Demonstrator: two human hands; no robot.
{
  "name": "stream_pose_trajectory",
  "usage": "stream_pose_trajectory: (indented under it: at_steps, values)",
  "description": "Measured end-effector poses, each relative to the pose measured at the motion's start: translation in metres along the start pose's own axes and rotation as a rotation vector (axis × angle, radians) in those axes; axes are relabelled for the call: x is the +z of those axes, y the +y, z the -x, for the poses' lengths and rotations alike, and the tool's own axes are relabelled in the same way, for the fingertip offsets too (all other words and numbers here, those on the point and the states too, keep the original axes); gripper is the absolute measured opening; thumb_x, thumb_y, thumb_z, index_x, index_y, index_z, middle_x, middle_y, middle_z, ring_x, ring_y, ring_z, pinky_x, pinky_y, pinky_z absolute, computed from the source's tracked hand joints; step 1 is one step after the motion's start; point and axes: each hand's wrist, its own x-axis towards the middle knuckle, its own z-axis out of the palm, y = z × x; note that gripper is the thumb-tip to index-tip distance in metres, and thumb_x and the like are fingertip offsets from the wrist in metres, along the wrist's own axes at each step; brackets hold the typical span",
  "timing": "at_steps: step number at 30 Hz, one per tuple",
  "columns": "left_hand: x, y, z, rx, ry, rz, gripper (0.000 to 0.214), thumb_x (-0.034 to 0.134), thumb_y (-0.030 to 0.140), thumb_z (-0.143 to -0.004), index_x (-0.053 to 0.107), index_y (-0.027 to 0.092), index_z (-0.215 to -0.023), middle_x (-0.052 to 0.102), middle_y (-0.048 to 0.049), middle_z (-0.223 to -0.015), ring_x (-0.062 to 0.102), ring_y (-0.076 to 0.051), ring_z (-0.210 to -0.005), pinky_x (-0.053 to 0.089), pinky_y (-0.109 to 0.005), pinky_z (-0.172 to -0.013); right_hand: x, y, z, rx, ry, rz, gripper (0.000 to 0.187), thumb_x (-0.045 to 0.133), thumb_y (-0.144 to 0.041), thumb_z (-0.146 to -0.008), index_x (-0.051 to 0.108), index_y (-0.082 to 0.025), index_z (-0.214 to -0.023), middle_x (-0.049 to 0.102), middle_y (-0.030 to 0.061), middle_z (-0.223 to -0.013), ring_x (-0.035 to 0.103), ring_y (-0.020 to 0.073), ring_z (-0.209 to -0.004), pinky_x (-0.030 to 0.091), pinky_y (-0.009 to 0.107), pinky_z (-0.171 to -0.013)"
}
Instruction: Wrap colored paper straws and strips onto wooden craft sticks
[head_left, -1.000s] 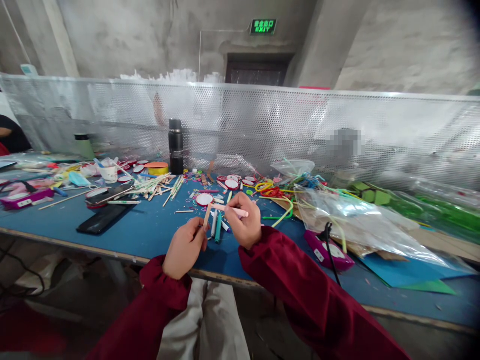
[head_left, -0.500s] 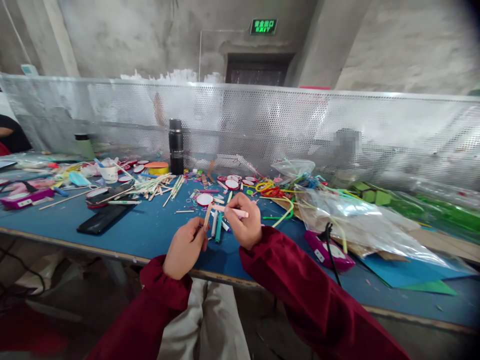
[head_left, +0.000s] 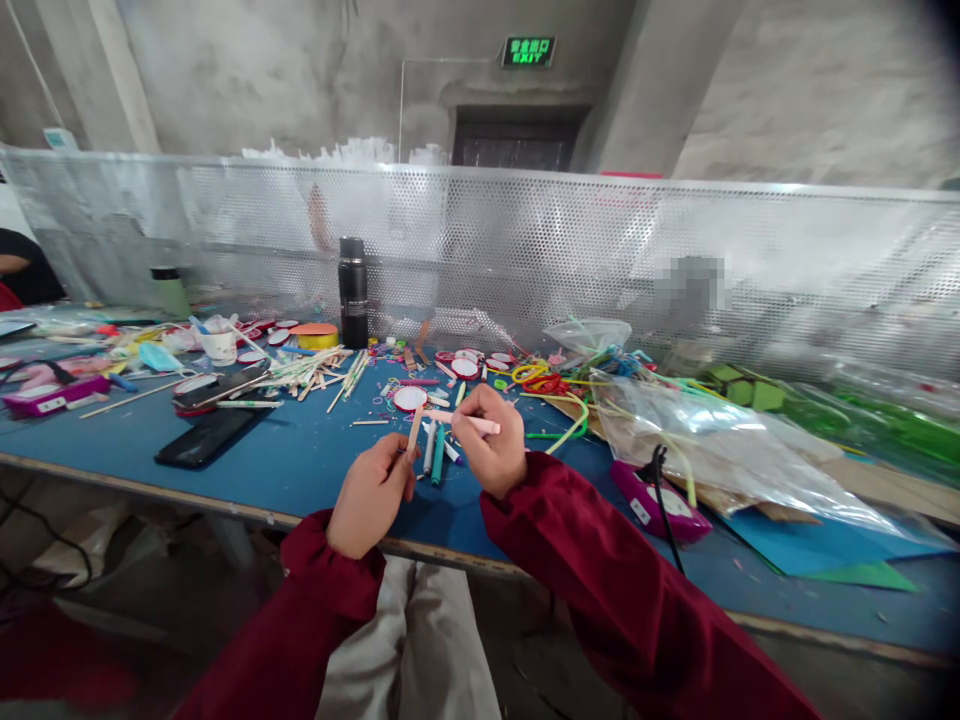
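My left hand (head_left: 373, 496) is closed on a flat wooden craft stick (head_left: 415, 431), which points up between thumb and fingers. A pale pink marker pen (head_left: 481, 426) is pinched in my right hand (head_left: 490, 442). Its tip lies at or very close to the upper end of the stick; I cannot tell whether they touch. Below and between the hands, a teal marker (head_left: 437, 458) and a grey one (head_left: 429, 447) lie on the blue table (head_left: 300, 430). Just behind the stick is a round white disc with a red rim (head_left: 410, 400).
A black bottle (head_left: 352, 293) stands at the back by the perforated metal screen (head_left: 510, 260). Left are a black phone (head_left: 206, 437) and a pile of sticks (head_left: 315, 372). Right are a plastic bag (head_left: 697, 440), a purple box with a cable (head_left: 660, 505) and coloured sheets (head_left: 817, 545).
Almost nothing differs. The view shifts very slightly, and the pink marker's tip sits a touch farther right from the stick's end. Both hands keep their hold.
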Motion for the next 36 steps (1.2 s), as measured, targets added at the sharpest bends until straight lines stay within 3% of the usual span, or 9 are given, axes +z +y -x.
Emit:
stream_pose_trajectory:
  at_steps: [23,29,36]
  values:
    - [-0.0002,0.0020,-0.0005,-0.002,0.009,-0.010,0.022,0.044,0.038,-0.099,0.057,0.023,-0.089,0.060,0.0051,-0.055,0.057,-0.017,-0.057,0.039,-0.028,-0.063,0.0008,-0.0018,0.0007,0.016,-0.038,-0.037,0.014,0.058,-0.025,-0.087,0.052,-0.023,-0.074,0.050,-0.0049,-0.060,0.044,0.0121,-0.052,0.035,0.028,-0.053]
    - [-0.0003,0.0017,0.0000,-0.004,0.018,0.001,0.023,0.044,0.039,-0.099,0.058,0.023,-0.091,0.061,0.0049,-0.056,0.056,-0.017,-0.057,0.038,-0.028,-0.062,0.0003,0.0000,0.0006,0.006,0.038,0.004,0.014,0.058,-0.024,-0.085,0.053,-0.023,-0.073,0.049,-0.0046,-0.060,0.043,0.0124,-0.053,0.033,0.028,-0.053]
    - [-0.0002,0.0013,-0.0003,-0.004,0.017,-0.003,0.025,0.044,0.042,-0.100,0.058,0.023,-0.091,0.060,0.0055,-0.055,0.054,-0.017,-0.056,0.038,-0.028,-0.062,0.0011,-0.0005,0.0008,-0.008,-0.011,0.002,0.014,0.058,-0.024,-0.086,0.052,-0.023,-0.073,0.050,-0.0050,-0.060,0.043,0.0119,-0.052,0.033,0.028,-0.052]
